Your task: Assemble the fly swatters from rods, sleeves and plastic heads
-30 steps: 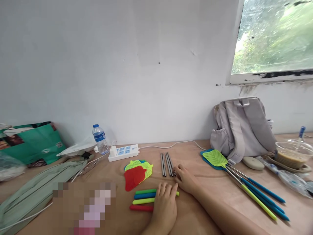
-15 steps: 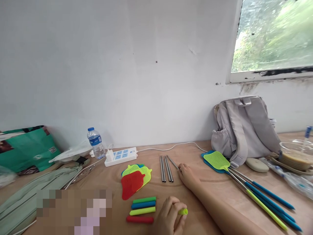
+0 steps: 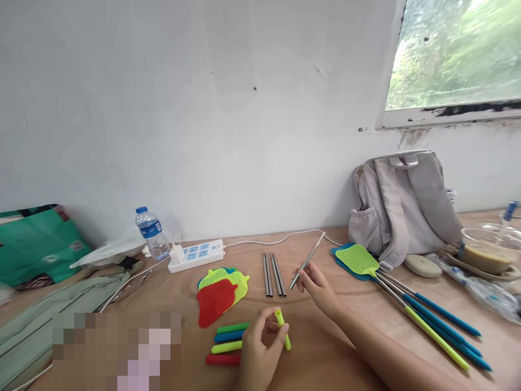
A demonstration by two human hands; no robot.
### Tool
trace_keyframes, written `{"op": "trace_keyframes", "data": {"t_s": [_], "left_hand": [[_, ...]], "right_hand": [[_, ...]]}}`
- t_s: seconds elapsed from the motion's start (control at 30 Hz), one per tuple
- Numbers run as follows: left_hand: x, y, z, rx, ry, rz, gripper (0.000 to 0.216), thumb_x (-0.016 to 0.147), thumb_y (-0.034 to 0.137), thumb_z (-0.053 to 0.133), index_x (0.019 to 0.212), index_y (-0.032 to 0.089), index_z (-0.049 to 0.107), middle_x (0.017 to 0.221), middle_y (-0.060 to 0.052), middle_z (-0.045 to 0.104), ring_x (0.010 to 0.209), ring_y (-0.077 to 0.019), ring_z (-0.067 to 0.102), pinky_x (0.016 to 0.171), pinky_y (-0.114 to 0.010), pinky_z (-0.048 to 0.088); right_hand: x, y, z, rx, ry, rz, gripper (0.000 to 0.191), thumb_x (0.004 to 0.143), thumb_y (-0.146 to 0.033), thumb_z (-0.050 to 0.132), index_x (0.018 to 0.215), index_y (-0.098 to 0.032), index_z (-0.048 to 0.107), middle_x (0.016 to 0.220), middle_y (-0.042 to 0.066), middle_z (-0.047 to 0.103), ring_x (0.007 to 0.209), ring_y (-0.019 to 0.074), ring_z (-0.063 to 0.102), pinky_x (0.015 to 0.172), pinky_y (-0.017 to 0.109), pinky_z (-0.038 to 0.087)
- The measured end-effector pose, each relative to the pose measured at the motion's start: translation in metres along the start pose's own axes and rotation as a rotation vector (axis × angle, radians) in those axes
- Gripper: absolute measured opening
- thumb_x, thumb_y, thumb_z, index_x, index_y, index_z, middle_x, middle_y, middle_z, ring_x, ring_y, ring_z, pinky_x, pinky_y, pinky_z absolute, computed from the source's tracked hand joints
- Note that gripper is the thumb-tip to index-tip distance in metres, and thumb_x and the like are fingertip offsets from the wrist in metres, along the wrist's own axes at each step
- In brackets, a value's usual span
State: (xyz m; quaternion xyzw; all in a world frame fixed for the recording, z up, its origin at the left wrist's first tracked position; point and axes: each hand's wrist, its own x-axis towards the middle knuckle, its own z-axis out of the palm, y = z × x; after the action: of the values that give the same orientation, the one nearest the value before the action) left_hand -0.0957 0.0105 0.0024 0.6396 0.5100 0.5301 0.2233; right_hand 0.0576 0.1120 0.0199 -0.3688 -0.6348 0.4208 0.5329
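My left hand (image 3: 258, 350) is closed on a yellow-green handle sleeve (image 3: 283, 328), held above the wooden table (image 3: 342, 347). My right hand (image 3: 317, 285) pinches a thin metal rod (image 3: 307, 259), lifted and tilted up to the right. Several more metal rods (image 3: 272, 274) lie side by side just left of it. Green, blue, yellow-green and red sleeves (image 3: 228, 342) lie stacked in rows beside my left hand. A pile of swatter heads, the red swatter head (image 3: 214, 300) on top, sits to their upper left.
Assembled fly swatters (image 3: 407, 304) lie at the right in front of a grey backpack (image 3: 402, 209). A white power strip (image 3: 195, 255), a water bottle (image 3: 148, 233), a green bag (image 3: 36, 244) and a grey cloth bag (image 3: 49, 315) are at the left. A food bowl (image 3: 484, 252) stands far right.
My right hand picked one metal rod off the table and raised it. My left hand took a yellow-green sleeve from the row and lifted it upright.
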Motion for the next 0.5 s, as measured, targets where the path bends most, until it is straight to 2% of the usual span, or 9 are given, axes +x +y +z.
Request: {"op": "trace_keyframes", "data": {"t_s": [0.1, 0.17, 0.33, 0.5], "left_hand": [[0.001, 0.004, -0.002, 0.023, 0.021, -0.002, 0.016, 0.076, 0.027, 0.059, 0.091, 0.019, 0.059, 0.071, -0.001, 0.064, 0.063, -0.0136, 0.063, 0.060, -0.022, 0.053], [0.002, 0.006, -0.002, 0.011, 0.013, 0.009, 0.016, 0.076, 0.026, 0.059, 0.090, 0.018, 0.059, 0.071, -0.001, 0.064, 0.063, -0.0137, 0.063, 0.059, -0.022, 0.053], [0.001, 0.011, -0.004, -0.009, -0.034, 0.052, 0.013, 0.077, 0.024, 0.058, 0.089, 0.019, 0.060, 0.075, -0.001, 0.065, 0.065, -0.0133, 0.063, 0.059, -0.022, 0.053], [0.000, 0.019, -0.005, 0.085, -0.002, 0.152, 0.007, 0.077, 0.025, 0.059, 0.080, 0.019, 0.061, 0.068, 0.000, 0.064, 0.059, -0.0125, 0.062, 0.057, -0.021, 0.051]], "right_hand": [[-0.011, -0.025, 0.009, 0.287, -0.161, -0.045, 0.029, 0.081, -0.048, 0.051, 0.084, -0.022, 0.040, 0.071, -0.001, 0.053, 0.051, 0.0094, 0.047, 0.051, 0.025, 0.041], [-0.019, -0.038, 0.014, 0.351, -0.244, -0.036, 0.024, 0.082, -0.042, 0.053, 0.084, -0.021, 0.041, 0.071, -0.002, 0.052, 0.052, 0.0090, 0.048, 0.050, 0.024, 0.040], [-0.029, -0.056, 0.016, 0.157, -0.298, -0.039, 0.016, 0.085, -0.034, 0.048, 0.082, -0.019, 0.044, 0.069, -0.003, 0.049, 0.055, 0.0086, 0.049, 0.051, 0.022, 0.040], [-0.030, -0.079, 0.006, -0.206, -0.440, -0.174, 0.004, 0.084, -0.021, 0.047, 0.080, -0.019, 0.046, 0.067, -0.002, 0.052, 0.059, 0.0095, 0.050, 0.053, 0.020, 0.039]]}}
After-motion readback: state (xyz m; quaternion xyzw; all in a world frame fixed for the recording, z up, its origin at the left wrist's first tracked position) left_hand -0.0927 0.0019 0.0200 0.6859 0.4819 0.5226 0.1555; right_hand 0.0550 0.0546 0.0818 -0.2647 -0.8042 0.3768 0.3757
